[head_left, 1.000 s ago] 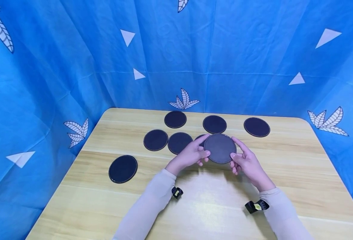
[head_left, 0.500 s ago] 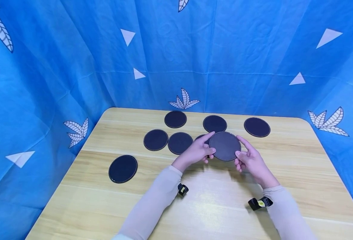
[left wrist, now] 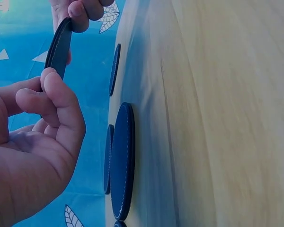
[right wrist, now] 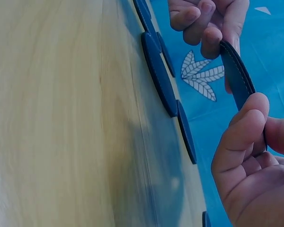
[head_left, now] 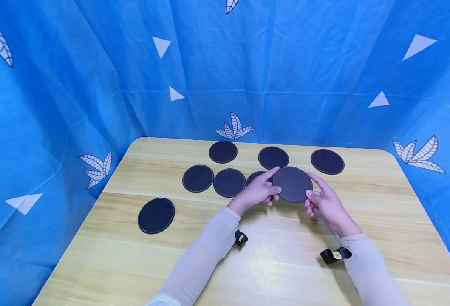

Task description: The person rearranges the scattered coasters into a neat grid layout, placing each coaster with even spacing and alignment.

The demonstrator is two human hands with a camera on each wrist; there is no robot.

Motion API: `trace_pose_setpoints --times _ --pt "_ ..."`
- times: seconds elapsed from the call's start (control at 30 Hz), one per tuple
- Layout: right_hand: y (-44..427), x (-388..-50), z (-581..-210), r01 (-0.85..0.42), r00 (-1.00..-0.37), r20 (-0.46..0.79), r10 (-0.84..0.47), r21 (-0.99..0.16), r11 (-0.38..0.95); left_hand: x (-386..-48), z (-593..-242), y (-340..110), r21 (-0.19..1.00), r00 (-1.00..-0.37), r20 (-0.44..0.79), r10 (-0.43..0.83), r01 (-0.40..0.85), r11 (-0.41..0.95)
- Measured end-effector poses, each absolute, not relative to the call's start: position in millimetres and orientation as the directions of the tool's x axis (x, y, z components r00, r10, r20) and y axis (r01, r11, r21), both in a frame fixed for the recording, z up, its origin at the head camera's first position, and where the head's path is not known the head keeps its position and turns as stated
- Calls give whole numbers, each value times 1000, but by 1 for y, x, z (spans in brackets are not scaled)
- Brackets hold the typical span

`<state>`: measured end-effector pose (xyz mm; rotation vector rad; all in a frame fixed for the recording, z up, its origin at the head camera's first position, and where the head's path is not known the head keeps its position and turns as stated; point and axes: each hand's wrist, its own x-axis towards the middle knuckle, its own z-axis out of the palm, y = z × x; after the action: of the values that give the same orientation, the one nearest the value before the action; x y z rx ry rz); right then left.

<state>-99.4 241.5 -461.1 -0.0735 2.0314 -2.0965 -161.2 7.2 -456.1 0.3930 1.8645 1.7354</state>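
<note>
Between both hands, a round black coaster (head_left: 292, 184) with a stitched edge is held above the table. My left hand (head_left: 258, 192) pinches its left edge between thumb and fingers. On the opposite edge, my right hand (head_left: 327, 205) pinches it the same way. Both wrist views show the held coaster (left wrist: 59, 49) nearly edge-on and apart from the wood. Behind the left hand lies another black coaster (head_left: 253, 178), partly hidden by the hand and the held one.
Several more coasters lie flat on the wooden table (head_left: 106, 250): a touching pair with a middle coaster (head_left: 229, 182), a back row including a right coaster (head_left: 327, 161), and a lone coaster (head_left: 156, 215) at the left. A blue patterned curtain (head_left: 305, 63) borders the table.
Both hands have carried the held coaster to the right and slightly away, uncovering more of the coaster behind the left hand. The coasters on the table have stayed put.
</note>
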Motion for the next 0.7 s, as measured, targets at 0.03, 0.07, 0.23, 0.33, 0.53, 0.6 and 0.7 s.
trace_pose_setpoints --times 0.03,0.07,0.23,0.33,0.53,0.6,0.7 --pt "243 -100 -462 126 -974 -121 -190 -992 -14 -162 -456 8 980 -801 -198 564 -154 124" --pt "244 -101 -462 128 -974 -125 -187 -992 -6 -162 -456 10 980 -801 -198 566 -151 130" --pt "249 -103 -465 141 -974 -140 -178 -990 6 -165 -456 16 975 -788 -220 576 -160 154" --pt "253 -105 -467 150 -974 -148 -174 -989 1 -167 -458 20 971 -780 -239 579 -174 166" --pt "260 -108 -472 169 -974 -168 -153 -986 3 -170 -464 32 964 -785 -261 562 -188 186" --pt "262 -109 -473 177 -973 -176 -149 -984 5 -169 -466 37 962 -788 -271 553 -201 185" --pt "266 -109 -474 196 -970 -196 -143 -981 12 -167 -470 44 957 -790 -288 541 -222 185"
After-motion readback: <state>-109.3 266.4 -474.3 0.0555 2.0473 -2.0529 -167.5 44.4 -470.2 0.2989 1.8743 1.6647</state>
